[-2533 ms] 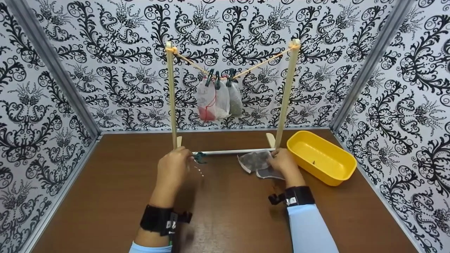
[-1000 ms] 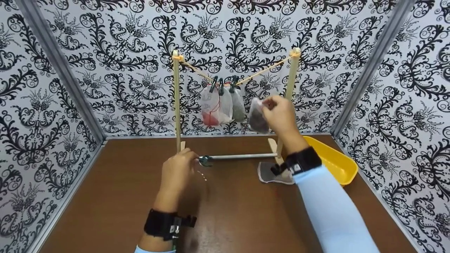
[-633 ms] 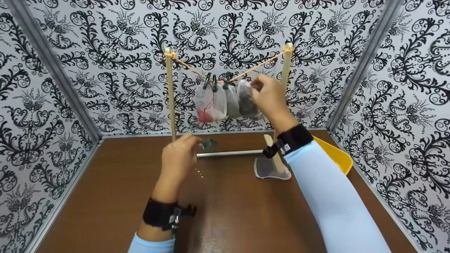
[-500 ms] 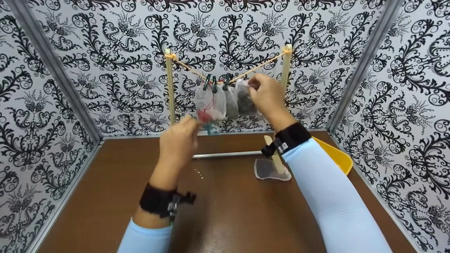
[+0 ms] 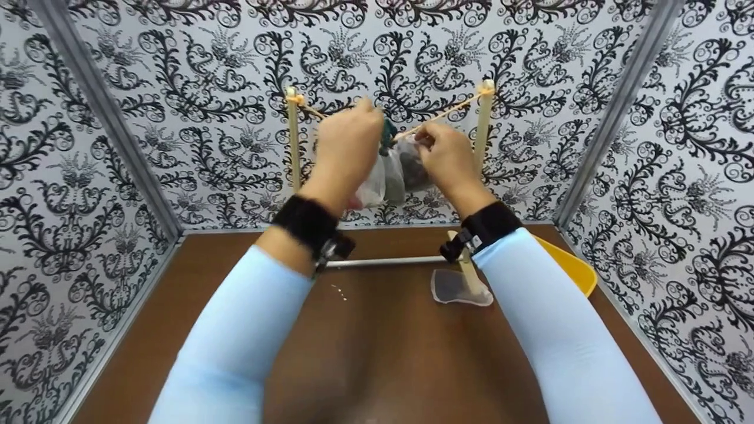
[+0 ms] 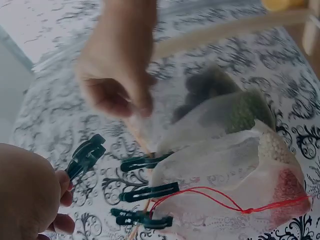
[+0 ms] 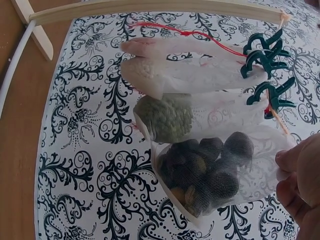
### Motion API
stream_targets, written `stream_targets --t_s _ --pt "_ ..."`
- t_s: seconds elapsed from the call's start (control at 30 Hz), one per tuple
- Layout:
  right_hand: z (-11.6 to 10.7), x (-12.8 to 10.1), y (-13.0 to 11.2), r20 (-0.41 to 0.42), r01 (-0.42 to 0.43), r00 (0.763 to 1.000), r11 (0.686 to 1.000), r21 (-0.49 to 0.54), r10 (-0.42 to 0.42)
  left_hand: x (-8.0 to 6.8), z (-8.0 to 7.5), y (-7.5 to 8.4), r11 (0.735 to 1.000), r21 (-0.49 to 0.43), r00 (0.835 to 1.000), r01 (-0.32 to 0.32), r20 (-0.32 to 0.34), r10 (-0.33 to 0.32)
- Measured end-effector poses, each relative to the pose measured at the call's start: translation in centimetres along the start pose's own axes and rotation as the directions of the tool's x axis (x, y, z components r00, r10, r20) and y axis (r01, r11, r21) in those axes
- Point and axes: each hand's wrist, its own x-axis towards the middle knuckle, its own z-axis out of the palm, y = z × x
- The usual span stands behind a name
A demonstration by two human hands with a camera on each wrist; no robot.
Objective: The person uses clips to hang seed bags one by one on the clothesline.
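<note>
Mesh bag [image 7: 220,172] of dark lumps: soft, sagging; right hand [image 5: 445,156] pinches its top; left hand [image 5: 347,144] holds clothespin [image 6: 85,156].

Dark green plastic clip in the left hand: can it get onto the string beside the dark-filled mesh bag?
Probably yes: the clip is beside the string, nothing between.

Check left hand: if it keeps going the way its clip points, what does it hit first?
Probably the orange line, right by the dark-filled mesh bag the right hand holds up. The left hand pinches a green clip; depth is unclear.
</note>
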Motion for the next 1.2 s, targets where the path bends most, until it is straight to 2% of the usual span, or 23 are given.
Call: stream_targets --t_s 0.13,0.27,0.37,0.5,0.67,0.83,0.9,1.13,1.2 --pt "-0.1 0.0 0.6 -0.028 0.063 0.998 0.998 -0.002 -0.063 2.5 0.9 1.5 0.996 0.090 0.996 -0.022 0.089 0.013" --pt "0.1 -0.2 1.4 -0.102 0.193 0.975 0.979 -0.067 -0.199 3.4 2.1 2.6 0.985 0.166 0.991 -0.044 0.128 0.023" --pt "0.3 -0.2 1.9 -0.135 0.248 0.956 0.963 -0.104 -0.261 3.7 2.8 3.1 0.974 0.210 0.983 -0.080 0.178 0.043" --pt "0.4 -0.1 1.7 -0.123 0.248 0.959 0.966 -0.072 -0.255 4.2 3.0 2.9 0.963 0.254 0.976 -0.092 0.217 0.036" --pt "0.5 0.1 1.2 -0.114 0.232 0.966 0.973 -0.019 -0.233 4.6 3.0 2.4 0.963 0.250 0.972 -0.098 0.232 0.039" --pt "0.8 0.2 1.0 -0.131 0.231 0.965 0.973 0.020 -0.227 4.6 3.0 2.2 0.935 0.294 0.953 -0.196 0.284 0.110" --pt "0.8 0.1 0.9 -0.142 0.208 0.969 0.977 0.043 -0.200 4.7 3.0 2.1 0.931 0.297 0.949 -0.210 0.290 0.122" --pt "1.0 0.0 0.5 -0.178 0.139 0.978 0.978 0.158 -0.110 4.7 3.5 1.6 0.941 0.276 0.955 -0.197 0.273 0.120" --pt "1.1 0.0 0.3 -0.179 0.132 0.979 0.973 0.192 -0.097 4.6 3.6 1.6 0.945 0.269 0.962 -0.186 0.247 0.119"
